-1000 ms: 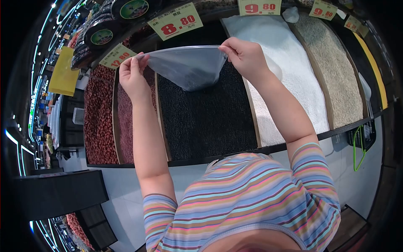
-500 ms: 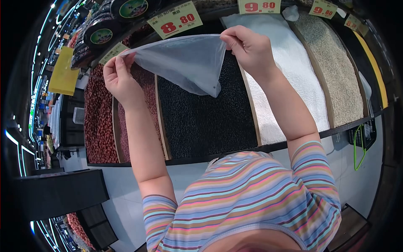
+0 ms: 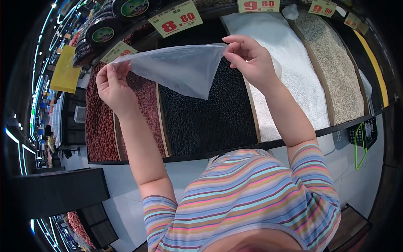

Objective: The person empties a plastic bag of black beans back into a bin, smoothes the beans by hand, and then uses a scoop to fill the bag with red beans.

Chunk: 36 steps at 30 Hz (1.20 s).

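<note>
Between the two forearms, open air lies over the near part of the black beans, reachable from the body's side. Farther in, the plastic bag spans from the left hand to the right hand, screening the middle. A thin divider edges the beans; the price sign blocks the back.

Fisheye bend at edges | corners black | strip lights glaring, left
</note>
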Tool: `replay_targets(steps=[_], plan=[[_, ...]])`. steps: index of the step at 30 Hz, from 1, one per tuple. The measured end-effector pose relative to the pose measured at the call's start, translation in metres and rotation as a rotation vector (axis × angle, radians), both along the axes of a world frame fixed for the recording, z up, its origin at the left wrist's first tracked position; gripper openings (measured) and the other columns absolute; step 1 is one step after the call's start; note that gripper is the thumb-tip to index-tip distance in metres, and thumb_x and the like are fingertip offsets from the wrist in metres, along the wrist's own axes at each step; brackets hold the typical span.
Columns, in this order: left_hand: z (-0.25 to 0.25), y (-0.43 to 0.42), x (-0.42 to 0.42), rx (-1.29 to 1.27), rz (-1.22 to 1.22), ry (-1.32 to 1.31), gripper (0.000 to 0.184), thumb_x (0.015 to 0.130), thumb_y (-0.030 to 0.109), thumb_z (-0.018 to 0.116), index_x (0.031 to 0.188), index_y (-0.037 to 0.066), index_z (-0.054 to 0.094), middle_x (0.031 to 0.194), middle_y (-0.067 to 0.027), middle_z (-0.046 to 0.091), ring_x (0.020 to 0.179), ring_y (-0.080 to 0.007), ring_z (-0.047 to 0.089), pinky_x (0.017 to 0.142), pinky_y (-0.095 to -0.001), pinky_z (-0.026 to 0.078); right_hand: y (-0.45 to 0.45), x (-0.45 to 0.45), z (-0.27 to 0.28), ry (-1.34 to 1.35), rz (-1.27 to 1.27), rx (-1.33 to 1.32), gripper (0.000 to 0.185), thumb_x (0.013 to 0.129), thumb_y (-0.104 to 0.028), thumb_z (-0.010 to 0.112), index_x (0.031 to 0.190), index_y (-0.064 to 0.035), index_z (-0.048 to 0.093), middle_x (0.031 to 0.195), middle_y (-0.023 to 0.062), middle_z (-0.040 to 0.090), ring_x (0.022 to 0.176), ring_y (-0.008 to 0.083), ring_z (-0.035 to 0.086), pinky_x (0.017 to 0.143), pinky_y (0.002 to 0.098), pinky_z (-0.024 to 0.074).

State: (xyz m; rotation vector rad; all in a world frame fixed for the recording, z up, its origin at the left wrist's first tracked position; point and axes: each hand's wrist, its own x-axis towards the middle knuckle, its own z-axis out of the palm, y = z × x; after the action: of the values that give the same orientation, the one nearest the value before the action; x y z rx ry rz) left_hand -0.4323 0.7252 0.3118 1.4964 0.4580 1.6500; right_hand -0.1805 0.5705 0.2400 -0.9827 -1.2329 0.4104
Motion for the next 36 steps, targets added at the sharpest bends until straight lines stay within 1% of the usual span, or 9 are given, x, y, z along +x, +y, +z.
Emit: replay_targets(steps=[9,12,15,19,24,27,31,32,36], plan=[[0.015,-0.036,-0.016,0.071,0.048,-0.015,0.014,0.095,0.011,0.048,0.097,-0.002,0.047,0.105,-0.0265,0.061,0.086,-0.0272,0.067,0.073,-0.0325,0.056,-0.016,-0.001,-0.048,0.14,0.073,-0.307,0.038,0.085,-0.006,0.061,0.121,-0.0032,0.05,0.097,0.006,0.057,0.081,0.0085,0.057,0.071,0.0226,0.0505],[0.001,-0.046,-0.021,0.073,0.007,0.354,0.016,0.097,0.013,0.044,0.097,-0.003,0.045,0.107,-0.0308,0.059,0.088,-0.0334,0.066,0.077,-0.0352,0.056,-0.023,-0.007,-0.065,0.236,0.055,-0.41,0.037,0.082,-0.009,0.063,0.118,-0.0039,0.054,0.094,0.0045,0.058,0.074,0.0075,0.057,0.068,0.0224,0.0482],[0.01,-0.053,-0.032,0.166,0.122,0.049,0.015,0.097,0.013,0.043,0.097,-0.002,0.046,0.105,-0.0289,0.06,0.09,-0.0332,0.066,0.076,-0.0345,0.056,-0.031,-0.006,-0.081,0.197,0.046,-0.458,0.038,0.082,-0.01,0.064,0.118,-0.0039,0.054,0.094,0.0049,0.058,0.073,0.0077,0.057,0.068,0.0224,0.048],[0.004,-0.067,-0.026,0.08,0.039,0.291,0.014,0.097,0.012,0.044,0.098,-0.001,0.046,0.102,-0.0293,0.061,0.087,-0.0312,0.067,0.074,-0.0322,0.055,-0.044,-0.017,-0.082,0.036,0.061,-0.535,0.049,0.078,-0.016,0.068,0.123,-0.0074,0.051,0.103,0.0071,0.058,0.083,0.0117,0.057,0.071,0.0265,0.0487],[0.015,-0.092,-0.031,0.003,-0.093,0.107,0.011,0.096,0.01,0.045,0.096,-0.001,0.047,0.092,-0.027,0.064,0.082,-0.0303,0.068,0.071,-0.0371,0.059,-0.049,-0.034,-0.089,-0.276,0.186,-0.439,0.104,0.066,-0.038,0.079,0.145,-0.0075,0.019,0.141,0.0237,0.032,0.132,0.0376,0.03,0.109,0.0422,0.0268],[0.014,-0.138,-0.021,-0.086,-0.233,0.067,0.013,0.096,0.013,0.046,0.092,0.0,0.047,0.087,-0.0248,0.064,0.067,-0.0248,0.067,0.06,-0.0334,0.057,-0.047,-0.048,-0.089,-0.34,0.135,-0.292,0.105,0.066,-0.036,0.078,0.146,-0.0091,0.017,0.145,0.0239,0.026,0.135,0.0367,0.027,0.11,0.0416,0.0246],[0.006,-0.202,-0.018,-0.27,-0.648,0.377,0.021,0.093,0.021,0.053,0.084,0.004,0.045,0.075,-0.0205,0.064,0.056,-0.0195,0.061,0.053,-0.0281,0.051,-0.054,-0.065,-0.091,-0.399,0.221,-0.104,0.079,0.074,-0.031,0.072,0.141,-0.0101,0.035,0.146,0.0186,0.029,0.136,0.0347,0.026,0.11,0.0406,0.023],[-0.004,-0.197,-0.023,-0.156,-0.693,0.441,0.016,0.094,0.015,0.051,0.087,0.001,0.046,0.079,-0.0211,0.065,0.062,-0.0195,0.063,0.058,-0.0289,0.053,-0.057,-0.064,-0.09,-0.544,0.132,-0.107,0.057,0.082,-0.026,0.065,0.133,-0.0098,0.047,0.139,0.0151,0.041,0.129,0.034,0.038,0.106,0.0413,0.0326],[-0.025,-0.175,-0.032,-0.138,-0.596,0.175,0.013,0.096,0.012,0.046,0.099,-0.001,0.046,0.093,-0.0244,0.064,0.074,-0.0223,0.065,0.067,-0.0305,0.054,-0.084,-0.063,-0.053,0.871,0.524,-0.694,0.041,0.085,-0.019,0.062,0.123,-0.0075,0.053,0.114,0.0087,0.058,0.1,0.0205,0.061,0.088,0.0314,0.0516]])
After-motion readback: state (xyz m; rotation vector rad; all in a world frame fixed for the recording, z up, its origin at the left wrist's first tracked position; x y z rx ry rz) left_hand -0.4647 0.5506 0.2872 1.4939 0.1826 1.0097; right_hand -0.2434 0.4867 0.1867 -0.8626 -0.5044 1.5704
